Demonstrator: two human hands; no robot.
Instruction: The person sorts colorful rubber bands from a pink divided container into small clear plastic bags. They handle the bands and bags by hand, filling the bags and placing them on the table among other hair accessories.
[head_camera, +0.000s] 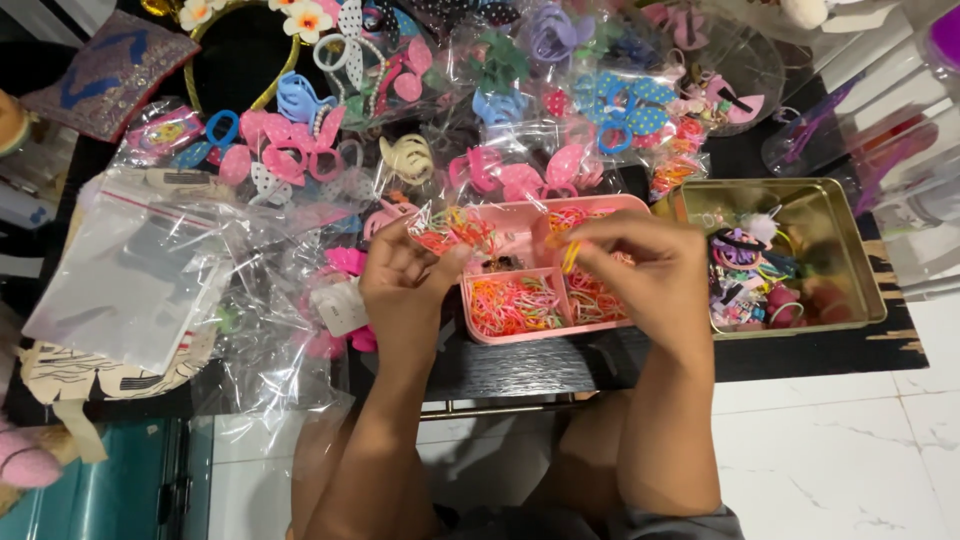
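Yellow elastic band (570, 256) is pinched upright in the right hand's (645, 270) closed fingers, above the pink tray (520, 335) near the table's front edge; the left hand (405, 285), just left, is curled around a clear bag (455, 232).

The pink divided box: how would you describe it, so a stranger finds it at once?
On the dark table, look just left of the gold metal tray. The pink divided box lies under both hands; unlike the bagged hair clips behind it, its compartments hold tiny colourful elastic bands.
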